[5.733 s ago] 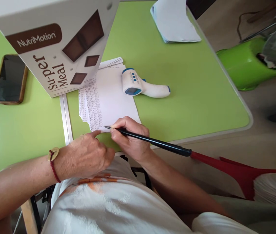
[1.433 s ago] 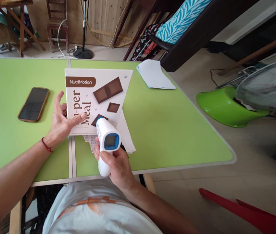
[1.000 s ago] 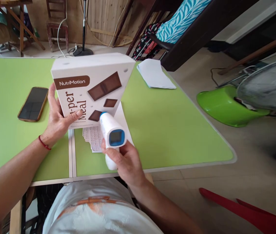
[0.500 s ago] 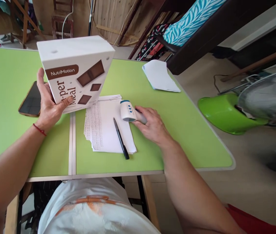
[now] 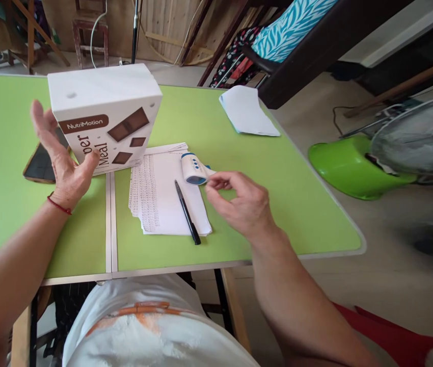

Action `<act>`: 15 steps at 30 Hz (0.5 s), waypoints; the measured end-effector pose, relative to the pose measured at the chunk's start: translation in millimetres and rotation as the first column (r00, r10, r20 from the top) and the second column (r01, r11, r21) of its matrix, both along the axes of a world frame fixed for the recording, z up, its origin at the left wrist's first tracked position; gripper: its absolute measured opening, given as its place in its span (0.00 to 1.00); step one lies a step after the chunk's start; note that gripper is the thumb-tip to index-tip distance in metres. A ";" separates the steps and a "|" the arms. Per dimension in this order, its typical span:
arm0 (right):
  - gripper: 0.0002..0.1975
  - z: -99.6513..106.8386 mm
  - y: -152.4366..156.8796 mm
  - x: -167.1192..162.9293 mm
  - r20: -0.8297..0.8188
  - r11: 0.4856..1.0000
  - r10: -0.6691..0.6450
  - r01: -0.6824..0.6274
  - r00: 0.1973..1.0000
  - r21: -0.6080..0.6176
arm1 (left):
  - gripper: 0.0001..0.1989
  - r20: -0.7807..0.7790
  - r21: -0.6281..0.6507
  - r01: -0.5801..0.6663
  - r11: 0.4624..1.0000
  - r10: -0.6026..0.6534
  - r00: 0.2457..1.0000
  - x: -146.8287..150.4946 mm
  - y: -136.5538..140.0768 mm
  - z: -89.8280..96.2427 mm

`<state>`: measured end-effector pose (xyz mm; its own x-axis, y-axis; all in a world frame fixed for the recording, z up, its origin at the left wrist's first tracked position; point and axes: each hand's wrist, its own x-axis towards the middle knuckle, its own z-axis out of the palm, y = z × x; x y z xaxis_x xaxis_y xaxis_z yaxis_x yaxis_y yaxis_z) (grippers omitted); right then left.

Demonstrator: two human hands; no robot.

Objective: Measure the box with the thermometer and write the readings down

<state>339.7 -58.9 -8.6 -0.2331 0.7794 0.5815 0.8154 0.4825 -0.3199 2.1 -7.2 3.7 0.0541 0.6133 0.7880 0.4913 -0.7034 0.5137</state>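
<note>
A white box [image 5: 105,127] with "NutriMotion" and brown chocolate pieces printed on it tilts at the left of the table. My left hand [image 5: 69,165] has it from the left side, thumb on the printed front and fingers spread along the side and behind. A white and blue handheld infrared thermometer [image 5: 192,168] lies at the right edge of a stack of written papers [image 5: 170,204]. Close by its handle, my right hand [image 5: 243,201] is loosely curled, with green table showing between thumb and forefinger. A black pen [image 5: 188,213] rests across the papers.
A dark phone [image 5: 41,164] lies partly behind my left hand on the green table [image 5: 296,214]. More white sheets [image 5: 249,109] are at the far right edge. Beyond it stand a green stool [image 5: 342,165] and a fan [image 5: 426,135].
The box has come down and slightly left with my left hand. The thermometer has turned on the papers, and my right hand has loosened from its handle and drawn back a little.
</note>
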 end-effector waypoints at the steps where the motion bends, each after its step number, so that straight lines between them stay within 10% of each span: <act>1: 0.04 2.9 -5.7 -6.8 0.011 0.999 0.018 -0.018 1.000 -0.035 | 0.44 -0.006 0.111 -0.089 0.990 0.091 0.996 1.2 -1.8 3.3; 7: 0.10 3.0 -19.7 -36.8 0.171 0.956 -0.053 0.100 0.984 -0.275 | 0.34 0.006 0.369 -0.265 0.891 0.283 0.959 21.0 -24.5 20.8; 10: 0.10 1.0 -18.9 -41.4 0.186 0.938 -0.073 0.131 0.980 -0.320 | 0.16 -0.281 0.336 0.141 0.931 -0.044 0.959 45.3 -50.4 24.5; 12: 0.12 1.3 -20.0 -40.3 0.083 0.947 -0.057 0.080 0.995 -0.312 | 0.04 -0.490 0.168 0.469 0.867 -0.340 0.803 62.9 -70.4 22.5; 15: 0.14 4.4 -27.4 -34.2 -0.246 0.944 -0.006 -0.076 0.969 -0.322 | 0.12 -0.663 -0.124 0.636 0.762 -0.541 0.518 83.1 -97.7 15.4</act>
